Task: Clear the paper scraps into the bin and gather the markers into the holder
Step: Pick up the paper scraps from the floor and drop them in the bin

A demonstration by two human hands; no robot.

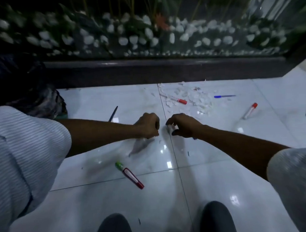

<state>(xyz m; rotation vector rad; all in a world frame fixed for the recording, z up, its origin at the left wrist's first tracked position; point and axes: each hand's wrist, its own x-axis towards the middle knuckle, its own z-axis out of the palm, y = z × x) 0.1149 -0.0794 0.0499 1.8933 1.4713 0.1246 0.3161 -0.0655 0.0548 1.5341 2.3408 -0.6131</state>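
With both hands, left (148, 125) and right (181, 125), curled round paper scraps (188, 97) at frame centre, loose grips could spill bits back onto the glossy floor (211, 174).

White pebbles (123, 41), perhaps behind glass

White paper scraps (194, 98) piled w/ red-capped marker (178, 99); green-capped marker (129, 174) nearer.

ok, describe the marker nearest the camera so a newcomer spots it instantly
Start at the person's knees at the bottom edge and look up the white floor tiles. The marker lies diagonally there, nearer than both hands. Unlike the white-bodied markers beyond, it has a red body and green cap.
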